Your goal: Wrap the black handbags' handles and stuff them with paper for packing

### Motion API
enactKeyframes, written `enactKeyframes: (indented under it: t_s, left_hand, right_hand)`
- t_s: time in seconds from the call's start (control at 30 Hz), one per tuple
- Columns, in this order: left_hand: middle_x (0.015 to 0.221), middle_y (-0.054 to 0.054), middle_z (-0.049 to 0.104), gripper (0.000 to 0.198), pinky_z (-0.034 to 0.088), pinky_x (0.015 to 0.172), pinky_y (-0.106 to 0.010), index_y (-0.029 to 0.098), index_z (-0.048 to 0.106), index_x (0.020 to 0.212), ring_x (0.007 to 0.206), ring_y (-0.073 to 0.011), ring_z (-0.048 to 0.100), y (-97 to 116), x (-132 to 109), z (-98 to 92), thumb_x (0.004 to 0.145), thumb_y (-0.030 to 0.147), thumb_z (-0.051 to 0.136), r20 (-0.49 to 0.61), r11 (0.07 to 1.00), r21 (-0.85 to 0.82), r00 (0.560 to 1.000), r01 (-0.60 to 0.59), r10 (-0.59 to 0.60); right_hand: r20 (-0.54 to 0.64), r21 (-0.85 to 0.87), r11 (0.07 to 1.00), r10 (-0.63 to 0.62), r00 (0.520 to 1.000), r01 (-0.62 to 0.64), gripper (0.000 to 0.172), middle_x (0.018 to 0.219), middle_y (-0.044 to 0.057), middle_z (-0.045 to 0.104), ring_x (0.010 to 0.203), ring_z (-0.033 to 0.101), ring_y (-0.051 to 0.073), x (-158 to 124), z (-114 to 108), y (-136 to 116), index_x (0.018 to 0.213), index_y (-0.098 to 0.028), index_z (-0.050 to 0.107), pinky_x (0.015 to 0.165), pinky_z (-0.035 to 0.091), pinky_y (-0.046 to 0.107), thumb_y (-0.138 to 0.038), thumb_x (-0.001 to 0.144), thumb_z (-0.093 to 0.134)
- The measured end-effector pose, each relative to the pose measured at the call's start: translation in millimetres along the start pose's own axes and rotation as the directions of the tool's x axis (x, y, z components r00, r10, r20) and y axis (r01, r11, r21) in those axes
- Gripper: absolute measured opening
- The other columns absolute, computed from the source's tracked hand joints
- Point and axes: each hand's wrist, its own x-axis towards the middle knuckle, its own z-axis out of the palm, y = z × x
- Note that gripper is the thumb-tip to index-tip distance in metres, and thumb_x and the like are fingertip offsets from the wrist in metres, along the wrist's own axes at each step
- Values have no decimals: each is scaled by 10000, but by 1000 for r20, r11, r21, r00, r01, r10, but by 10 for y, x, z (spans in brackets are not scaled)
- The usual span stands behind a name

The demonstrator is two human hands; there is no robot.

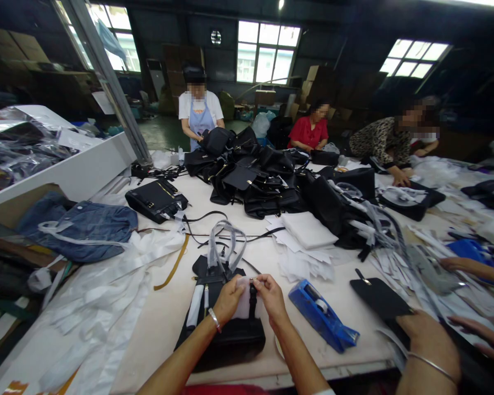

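Observation:
A black bag (222, 336) lies on the table in front of me, its handles (227, 244) wrapped in clear film and pointing away. With closed fingers my left hand (229, 300) holds a small white sheet of thin paper (242, 303) over the bag's front. Beside it my right hand (270, 297) pinches the top end of a short black buckled strap (252, 302), near a small metal piece. The fingertips partly hide that end. White wrapping covers a strip (195, 306) on the bag's left side.
A blue tape dispenser (321, 315) stands right of my hands. Behind it lie white paper sheets (307, 230) and a heap of black bags (247, 175). A denim bag (82, 227) is at left. A co-worker's hand (430, 334) holds a black flap (381, 296) at right; other people work across the table.

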Motion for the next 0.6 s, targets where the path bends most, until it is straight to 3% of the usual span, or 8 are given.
enactKeyframes:
  t_s: [0.1, 0.33, 0.43, 0.53, 0.6]
  left_hand:
    - [746, -6, 635, 221, 401, 666, -246, 168, 654, 845, 694, -156, 533, -7, -22, 19, 740, 363, 634, 1, 999, -49, 1000, 20, -20]
    - [1108, -113, 649, 448, 433, 893, -351, 159, 594, 1123, 980, -232, 604, -12, -105, 175, 717, 318, 698, 130, 850, -503, 986, 156, -104]
    - [1144, -133, 636, 438, 408, 951, -370, 142, 599, 1127, 1038, -244, 589, -46, -72, 249, 735, 316, 686, 142, 828, -539, 986, 154, -91]
    - [1163, -130, 629, 436, 394, 975, -376, 140, 607, 1111, 1070, -248, 575, -115, -12, 289, 722, 315, 700, 84, 858, -498, 992, 122, -92]
    - [1153, -124, 634, 442, 404, 964, -381, 142, 612, 1096, 1051, -248, 584, -161, 22, 293, 708, 330, 710, 24, 881, -459, 993, 111, -112]
  right_hand:
    - [-42, 13, 1000, 15, 999, -14, 325, 762, 14, 628, 720, 570, 165, 19, 24, 32, 857, -184, 585, 657, 448, 271, -460, 699, 652]
    - [-111, 10, 999, -46, 993, 47, 440, 938, 40, 644, 848, 607, 192, 34, 74, 34, 1104, -215, 522, 741, 484, 303, -396, 718, 631]
    - [-122, -17, 999, -54, 991, 52, 437, 932, 36, 641, 850, 611, 192, 30, 107, 14, 1128, -212, 500, 775, 483, 317, -378, 741, 614]
    - [-127, -35, 998, -60, 990, 56, 431, 963, 41, 640, 890, 606, 198, 13, 75, -24, 1120, -217, 508, 822, 469, 324, -391, 743, 626]
    - [-44, 40, 999, 2, 999, 0, 451, 1010, 52, 640, 921, 601, 203, -7, -5, -57, 1148, -225, 508, 826, 465, 327, -421, 757, 617]
